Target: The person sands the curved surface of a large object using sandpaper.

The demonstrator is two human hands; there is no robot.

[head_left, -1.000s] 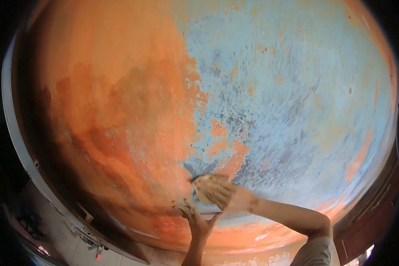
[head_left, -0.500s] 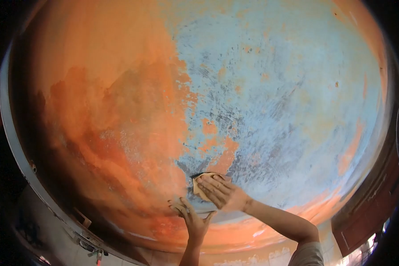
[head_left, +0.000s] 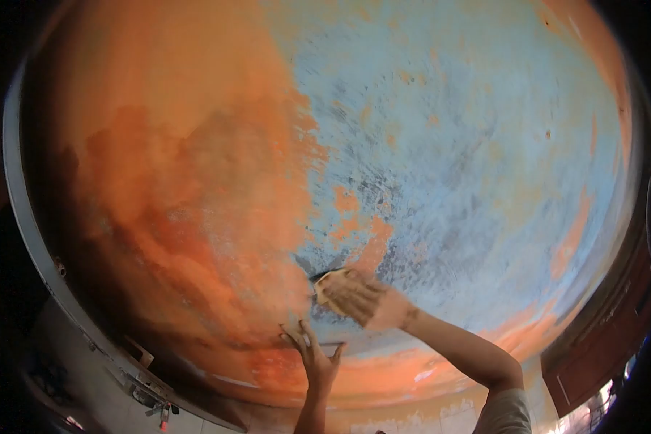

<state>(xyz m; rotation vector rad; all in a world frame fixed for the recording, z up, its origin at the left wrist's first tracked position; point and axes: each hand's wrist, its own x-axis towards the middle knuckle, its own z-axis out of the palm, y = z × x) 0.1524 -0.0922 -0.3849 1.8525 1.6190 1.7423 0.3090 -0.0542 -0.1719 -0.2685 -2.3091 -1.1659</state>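
In front of me is a large painted wall [head_left: 456, 181], orange on the left and patchy light blue with dark scuffs on the right. My right hand [head_left: 369, 300], blurred by motion, presses a folded tan sheet, dark on its underside, that looks like sandpaper [head_left: 327, 283]. The sheet lies against the wall where grey and orange patches meet. Below and to the left, my left hand [head_left: 318, 358] has its fingers spread, with the fingertips at the orange wall. A thin dark edge shows between its thumb and fingers; I cannot tell what it is.
A dark red-brown panel [head_left: 593, 354] stands at the lower right. On the left, a pale curved frame edge [head_left: 32, 239] runs down to a cluster of small items [head_left: 152, 401], one with a red part. Pale tiles [head_left: 441, 423] show along the bottom.
My right hand and the sandpaper have moved slightly up the wall. My left hand stays in nearly the same place, and the view has shifted a little.
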